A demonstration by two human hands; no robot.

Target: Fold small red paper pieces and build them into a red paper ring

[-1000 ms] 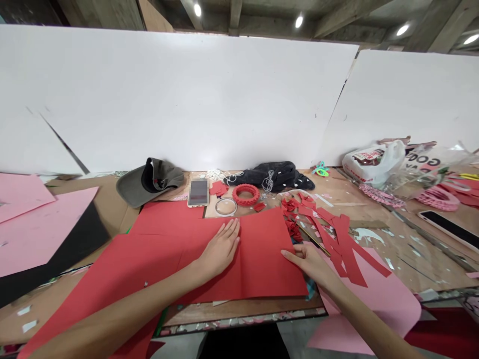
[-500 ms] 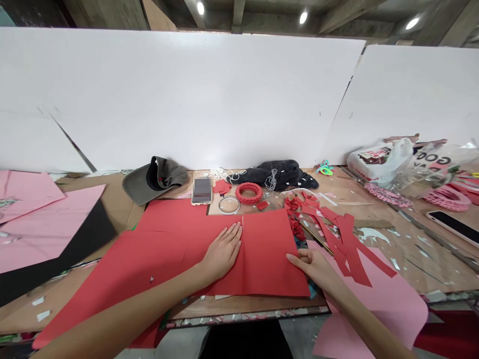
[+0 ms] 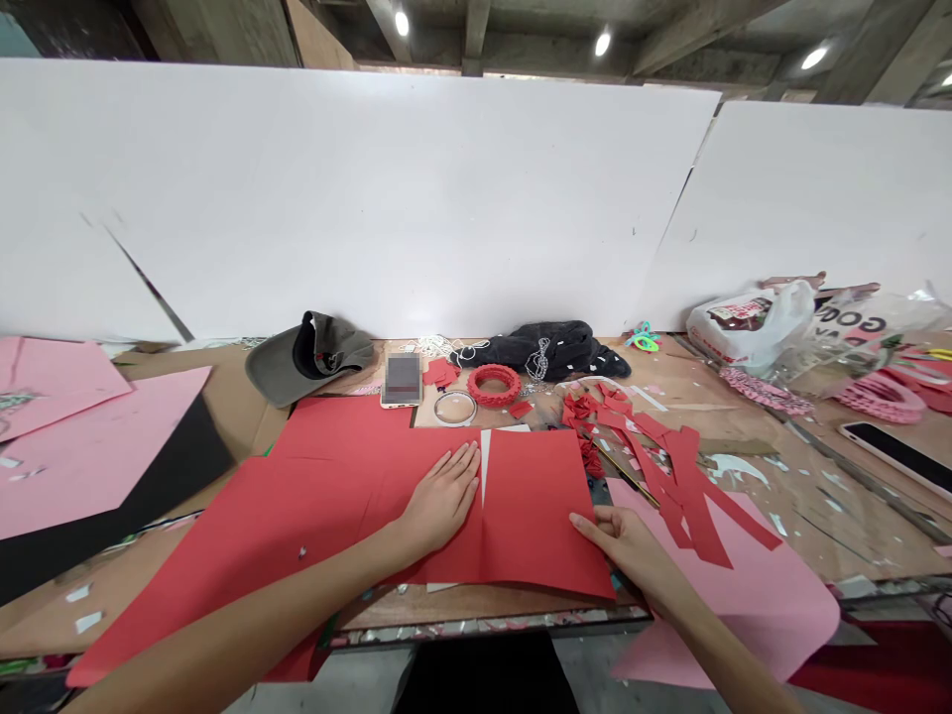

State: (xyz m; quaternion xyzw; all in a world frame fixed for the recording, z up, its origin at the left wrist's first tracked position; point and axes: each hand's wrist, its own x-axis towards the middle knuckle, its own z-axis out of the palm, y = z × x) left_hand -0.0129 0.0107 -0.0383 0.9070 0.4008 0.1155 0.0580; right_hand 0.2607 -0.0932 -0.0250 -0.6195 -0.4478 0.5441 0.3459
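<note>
My left hand lies flat with fingers stretched out on a sheet of red paper, just left of a split. The split opens at the top, shows white beneath, and narrows downward; lower down the two halves still join. My right hand pinches the right edge of the red paper between thumb and fingers. More red sheets spread under my left forearm. To the right lie red paper strips, a pencil and a pink sheet hanging over the table's front edge.
Behind the paper are a phone, a red braided ring, a thin silver ring, a grey cap and dark cloth. A plastic bag and another phone sit at right. A white board stands behind.
The split in the red paper has widened and run further down from the top edge. The right half has turned slightly away, its upper edge lower. My left hand has stayed in place.
</note>
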